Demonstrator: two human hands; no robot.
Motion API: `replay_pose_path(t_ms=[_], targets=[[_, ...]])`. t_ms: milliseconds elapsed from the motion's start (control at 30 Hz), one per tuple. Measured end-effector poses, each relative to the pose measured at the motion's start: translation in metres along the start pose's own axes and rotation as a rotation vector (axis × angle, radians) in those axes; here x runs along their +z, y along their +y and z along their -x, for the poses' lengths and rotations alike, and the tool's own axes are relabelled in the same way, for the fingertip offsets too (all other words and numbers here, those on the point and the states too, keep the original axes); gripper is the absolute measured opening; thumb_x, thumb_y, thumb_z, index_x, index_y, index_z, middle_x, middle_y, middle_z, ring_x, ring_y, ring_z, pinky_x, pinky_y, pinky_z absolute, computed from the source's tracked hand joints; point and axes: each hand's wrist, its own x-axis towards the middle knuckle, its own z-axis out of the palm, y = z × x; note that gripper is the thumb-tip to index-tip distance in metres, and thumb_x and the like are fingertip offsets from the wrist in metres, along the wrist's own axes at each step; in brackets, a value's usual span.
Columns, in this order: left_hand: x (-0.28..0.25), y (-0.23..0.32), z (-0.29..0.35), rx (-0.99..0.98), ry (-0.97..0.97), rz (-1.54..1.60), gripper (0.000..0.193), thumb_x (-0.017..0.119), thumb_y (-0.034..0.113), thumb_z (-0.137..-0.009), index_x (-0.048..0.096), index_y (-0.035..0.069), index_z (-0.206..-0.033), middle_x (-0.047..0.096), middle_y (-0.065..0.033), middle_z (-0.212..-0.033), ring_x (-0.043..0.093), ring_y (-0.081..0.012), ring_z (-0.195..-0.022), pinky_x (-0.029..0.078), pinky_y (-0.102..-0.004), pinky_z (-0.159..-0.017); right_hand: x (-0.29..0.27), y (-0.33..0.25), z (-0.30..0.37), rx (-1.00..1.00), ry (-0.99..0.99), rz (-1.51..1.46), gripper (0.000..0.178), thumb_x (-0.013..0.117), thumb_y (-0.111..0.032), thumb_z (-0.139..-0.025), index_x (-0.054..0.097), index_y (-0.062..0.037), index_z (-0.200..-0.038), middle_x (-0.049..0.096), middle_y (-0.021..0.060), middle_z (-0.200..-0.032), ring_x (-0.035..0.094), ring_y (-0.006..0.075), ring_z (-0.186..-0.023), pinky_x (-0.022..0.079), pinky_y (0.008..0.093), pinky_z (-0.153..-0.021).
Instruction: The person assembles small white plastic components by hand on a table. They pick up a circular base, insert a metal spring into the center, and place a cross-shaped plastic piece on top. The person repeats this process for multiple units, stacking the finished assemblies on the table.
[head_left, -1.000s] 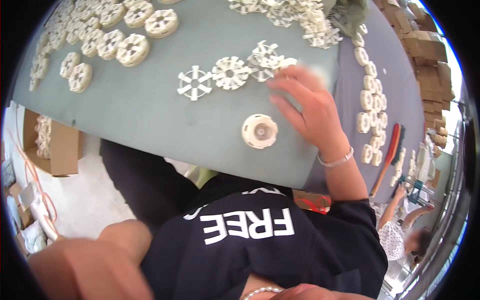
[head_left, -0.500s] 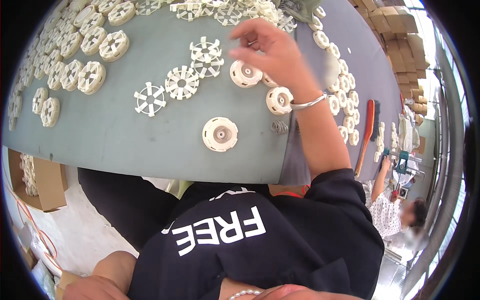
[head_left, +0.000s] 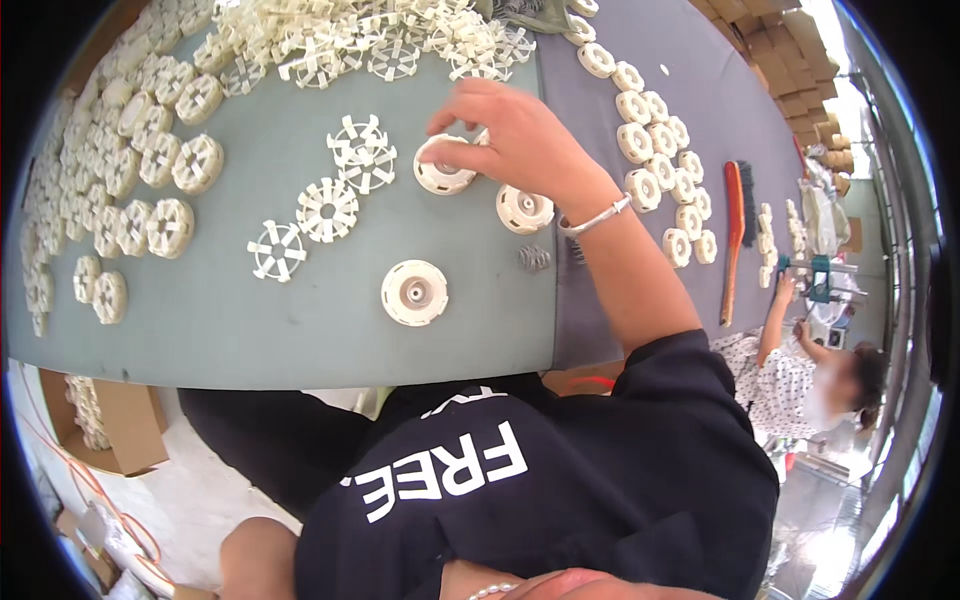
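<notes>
One head view shows it all. The right hand (head_left: pixel 520 140) reaches out over the grey table (head_left: pixel 250 330), and its grip is narrow: the fingertips (head_left: pixel 447 118) close over the rim of a cream disc (head_left: pixel 440 172) that sits flat on the table, at about 12 o'clock from the person's chest. The left hand is not in view.

A second disc (head_left: pixel 524 208) lies just beside the wrist, at 5 o'clock from the held one. A third disc (head_left: pixel 414 292) lies nearer the table edge at 6 o'clock. Spoked wheels (head_left: pixel 327 209) trail off toward 8 o'clock, and a small spring (head_left: pixel 534 258) rests under the forearm.

The step in hand looks like taking hold of the disc. Lifting it would call for a firm pinch on the rim and a straight rise clear of the neighbouring disc.
</notes>
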Motion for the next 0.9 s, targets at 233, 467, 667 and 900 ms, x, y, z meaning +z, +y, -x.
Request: replay_pose_path(t_ms=[233, 467, 667, 900], targets=[[-0.008, 0.052, 0.125, -1.11, -0.98, -0.021, 0.044, 0.086, 0.015, -0.09, 0.066, 0.006, -0.128, 0.062, -0.0127, -0.128, 0.06, -0.0193, -0.068, 0.048, -0.0336, -0.056, 0.042, -0.011, -0.084, -0.161, -0.144, -0.037, 0.04, 0.076, -0.043, -0.096, 0.078, -0.0094, -0.118, 0.078, 0.0107, -0.105, 0.074, 0.0326, -0.103, 0.057, 0.041, -0.088], [0.029, 0.059, 0.197, -1.093, -1.529, -0.047, 0.078, 0.091, 0.037, -0.082, 0.06, 0.007, -0.147, 0.061, -0.0117, -0.139, 0.072, -0.0284, -0.094, 0.059, -0.0354, -0.073, 0.011, 0.034, -0.093, 0.217, -0.189, -0.323, 0.029, 0.073, -0.026, -0.099, 0.075, 0.0005, -0.112, 0.078, 0.0113, -0.094, 0.076, 0.0202, -0.081, 0.058, 0.0359, -0.074], [0.026, 0.04, 0.18, -1.363, -1.287, 0.024, 0.077, 0.093, 0.032, -0.079, 0.061, 0.005, -0.142, 0.061, -0.0106, -0.133, 0.071, -0.028, -0.096, 0.06, -0.0392, -0.08, 0.018, 0.034, -0.059, 0.145, -0.005, -0.554, 0.022, 0.075, -0.014, -0.098, 0.073, 0.0004, -0.114, 0.076, 0.007, -0.089, 0.071, 0.0152, -0.076, 0.056, 0.0327, -0.069], [0.048, 0.01, 0.176, -2.015, -0.723, 0.127, 0.078, 0.093, 0.031, -0.083, 0.054, 0.001, -0.144, 0.065, -0.0101, -0.122, 0.052, -0.0121, -0.067, 0.046, -0.0308, -0.06, 0.027, -0.084, 0.022, -0.182, 0.071, -0.055, 0.015, 0.076, -0.01, -0.097, 0.071, -0.0032, -0.11, 0.074, 0.0025, -0.086, 0.067, 0.0137, -0.071, 0.053, 0.0304, -0.065]])
